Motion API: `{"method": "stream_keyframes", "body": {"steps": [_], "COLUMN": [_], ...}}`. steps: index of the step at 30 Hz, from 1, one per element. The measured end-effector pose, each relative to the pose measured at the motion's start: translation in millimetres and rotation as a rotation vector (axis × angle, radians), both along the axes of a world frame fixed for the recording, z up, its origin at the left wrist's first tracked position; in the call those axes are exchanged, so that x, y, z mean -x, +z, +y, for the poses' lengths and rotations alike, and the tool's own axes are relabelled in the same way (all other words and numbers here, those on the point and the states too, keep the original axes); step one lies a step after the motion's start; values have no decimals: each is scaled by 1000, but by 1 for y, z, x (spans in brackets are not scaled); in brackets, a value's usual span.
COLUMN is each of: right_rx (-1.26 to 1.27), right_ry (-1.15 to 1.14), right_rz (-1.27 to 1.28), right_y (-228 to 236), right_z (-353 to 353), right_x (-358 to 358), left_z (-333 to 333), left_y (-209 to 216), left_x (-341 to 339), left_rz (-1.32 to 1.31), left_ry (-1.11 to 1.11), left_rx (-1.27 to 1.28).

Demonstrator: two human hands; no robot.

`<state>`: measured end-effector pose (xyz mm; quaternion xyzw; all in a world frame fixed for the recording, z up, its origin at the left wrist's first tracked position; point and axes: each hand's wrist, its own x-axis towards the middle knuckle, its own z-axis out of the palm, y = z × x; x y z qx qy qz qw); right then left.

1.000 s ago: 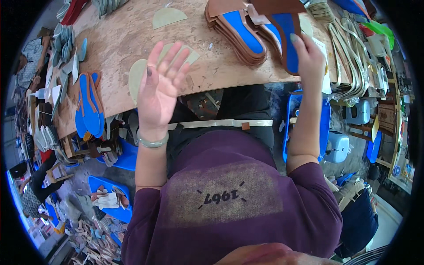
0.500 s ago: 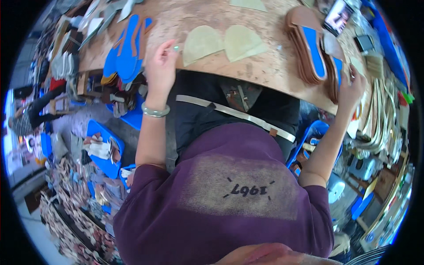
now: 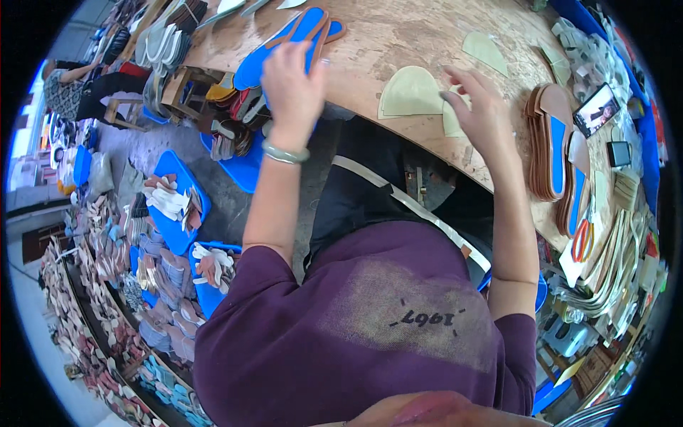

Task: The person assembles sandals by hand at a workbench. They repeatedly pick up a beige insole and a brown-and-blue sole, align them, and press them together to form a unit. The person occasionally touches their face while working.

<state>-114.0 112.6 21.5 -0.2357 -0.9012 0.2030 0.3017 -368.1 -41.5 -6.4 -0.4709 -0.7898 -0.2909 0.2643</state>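
My left hand is raised over the near end of blue and brown insoles lying at the table's left. Its fingers are smeared by motion, so I cannot make out their grip. My right hand hovers by the pale, half-round sheets at the table's near edge, its thumb and forefinger apart with nothing visible between them. One pale half-round sheet lies flat just left of that hand, with another layer showing under its edge. A second pale sheet is partly hidden beneath the right hand.
Another pale piece lies farther back on the wooden table. To the right stand stacked brown insoles, a phone and orange-handled scissors. Blue bins with material sit on the floor at left, where a person is visible.
The view has swung left. My right hand has come from the insole stacks at right to the pale sheets. My left hand has moved from beside the sheets to the blue insoles.
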Motion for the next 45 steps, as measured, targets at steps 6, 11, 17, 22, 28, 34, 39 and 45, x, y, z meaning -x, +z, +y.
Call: {"method": "stream_keyframes", "body": {"steps": [6,11,17,22,28,34,39,45], "right_rx": [-26,-69,-569,-323,-151,631,735,849], "right_ry": [98,146,-71,103,20,-399,-415,-375], "right_rz": [40,-45,349,-21,31,296,393,549], "right_y": [-27,-29,27,27,-2,-40,-60,-72], "right_z": [-17,-26,-54,-76,-75,-54,-38,-36], "right_x": [30,35,-11,-50,-118,-146,-148,-148], "left_z": [12,16,16,15,40,109,120,128], "left_y": [-20,-7,78,58,42,-5,-15,-12], "left_x": [68,67,-38,-114,-110,-103,-123,-127], "left_rz": [14,-21,-343,-730,-1490,-467,-232,-586], "left_ry": [-92,-94,-461,-1021,-1110,-511,-407,-447], "left_rx": [211,203,134,482,548,436,417,491]}}
